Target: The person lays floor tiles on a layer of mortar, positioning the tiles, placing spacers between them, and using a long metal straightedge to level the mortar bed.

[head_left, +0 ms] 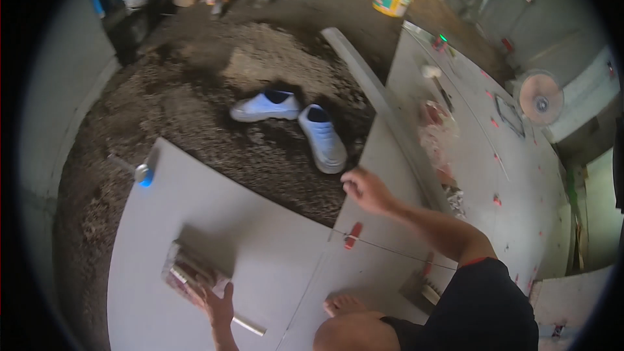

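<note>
Rough dark earth [240, 162] lies beneath two white shoes [325, 141]. Lower left of them, over pale tile [273, 253], one boxy tool [184, 275] touches the left hand [217, 301], fingers spread, grip unclear. Lower right of them, the right hand [367, 191] curls narrow; farther right, one round fan [542, 99].

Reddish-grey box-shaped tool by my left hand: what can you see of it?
The reddish-grey box-shaped tool looks smeared and blurred, with a grey edge and a pale strip; its material is unclear. It lies slanted over the large pale-grey tile, a shadow beside it; contact with the tile is unclear. The left hand overlaps its lower right end, grip uncertain.
</note>
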`<state>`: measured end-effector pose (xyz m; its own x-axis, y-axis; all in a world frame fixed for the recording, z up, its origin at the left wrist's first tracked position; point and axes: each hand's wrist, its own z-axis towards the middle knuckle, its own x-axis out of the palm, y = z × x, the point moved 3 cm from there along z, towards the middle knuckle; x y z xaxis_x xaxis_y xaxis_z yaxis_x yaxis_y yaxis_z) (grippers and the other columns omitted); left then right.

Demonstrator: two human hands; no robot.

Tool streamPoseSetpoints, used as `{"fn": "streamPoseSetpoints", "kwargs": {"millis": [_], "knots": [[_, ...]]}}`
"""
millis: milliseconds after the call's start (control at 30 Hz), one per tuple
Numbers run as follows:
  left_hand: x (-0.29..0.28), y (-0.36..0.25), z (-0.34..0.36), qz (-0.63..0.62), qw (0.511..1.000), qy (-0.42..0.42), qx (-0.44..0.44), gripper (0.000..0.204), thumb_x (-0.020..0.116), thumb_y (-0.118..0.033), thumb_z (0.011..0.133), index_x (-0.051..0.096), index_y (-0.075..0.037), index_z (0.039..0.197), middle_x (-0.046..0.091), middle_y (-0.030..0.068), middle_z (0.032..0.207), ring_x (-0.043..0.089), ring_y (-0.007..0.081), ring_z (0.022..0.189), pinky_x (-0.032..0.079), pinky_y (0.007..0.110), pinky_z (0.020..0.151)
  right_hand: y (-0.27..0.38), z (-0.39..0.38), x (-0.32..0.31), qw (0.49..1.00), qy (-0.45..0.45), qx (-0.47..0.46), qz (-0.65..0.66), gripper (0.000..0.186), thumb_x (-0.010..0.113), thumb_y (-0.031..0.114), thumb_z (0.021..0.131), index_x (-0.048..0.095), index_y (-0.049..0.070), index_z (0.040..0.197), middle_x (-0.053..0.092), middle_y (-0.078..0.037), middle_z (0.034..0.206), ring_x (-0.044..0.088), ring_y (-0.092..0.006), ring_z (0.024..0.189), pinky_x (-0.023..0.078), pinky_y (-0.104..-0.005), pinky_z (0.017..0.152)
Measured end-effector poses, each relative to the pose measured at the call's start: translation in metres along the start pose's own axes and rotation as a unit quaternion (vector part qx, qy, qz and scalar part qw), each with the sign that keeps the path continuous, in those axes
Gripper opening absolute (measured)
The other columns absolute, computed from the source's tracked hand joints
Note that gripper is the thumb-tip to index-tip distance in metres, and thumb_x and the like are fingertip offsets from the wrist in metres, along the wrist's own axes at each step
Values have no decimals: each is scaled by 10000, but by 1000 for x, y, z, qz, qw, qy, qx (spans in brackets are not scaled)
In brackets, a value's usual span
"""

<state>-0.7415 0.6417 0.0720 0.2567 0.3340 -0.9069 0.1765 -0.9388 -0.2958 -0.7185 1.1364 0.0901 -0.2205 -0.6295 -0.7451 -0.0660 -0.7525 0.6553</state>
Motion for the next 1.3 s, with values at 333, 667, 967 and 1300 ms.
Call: {"fn": "streamPoseSetpoints", "kwargs": {"millis": [333, 667, 967, 1300], "knots": [[38, 29, 40, 130, 991, 25, 31, 1083, 579, -579, 872, 1, 124, 1459, -76, 353, 1523, -27, 515, 1411, 77, 554, 1164, -194, -7, -174, 929, -133, 243, -244, 219, 496, 63, 866, 603, 21, 1052, 590, -213, 1087, 560, -389, 1042, 452, -446, 925], [35, 34, 41, 190, 978, 1, 80, 1123, 533, -660, 852, -10, 106, 1468, -144, 354, 1512, -120, 524, 1398, 8, 617, 1136, -249, 18, -198, 868, -9, 387, -311, 349, 499, 229, 891, 578, -16, 1126, 626, -239, 1082, 587, -393, 1040, 470, -467, 899], [36, 27, 36, 187, 980, -6, 71, 1132, 389, -759, 846, -11, 94, 1475, -101, 334, 1530, -106, 503, 1410, -30, 622, 1129, -255, -6, -207, 834, -55, 380, -397, 446, 532, 32, 812, 528, 37, 1258, 477, -273, 1300, 602, -388, 1053, 508, -436, 885], [31, 17, 32, 189, 975, -39, 110, 1097, 371, -740, 866, 92, 144, 1452, 41, 345, 1530, -8, 463, 1433, -40, 593, 1144, -321, -9, -207, 872, -202, 385, -224, 248, 569, 127, 865, 598, 33, 1093, 637, -224, 1076, 637, -423, 908, 509, -453, 778]]}}
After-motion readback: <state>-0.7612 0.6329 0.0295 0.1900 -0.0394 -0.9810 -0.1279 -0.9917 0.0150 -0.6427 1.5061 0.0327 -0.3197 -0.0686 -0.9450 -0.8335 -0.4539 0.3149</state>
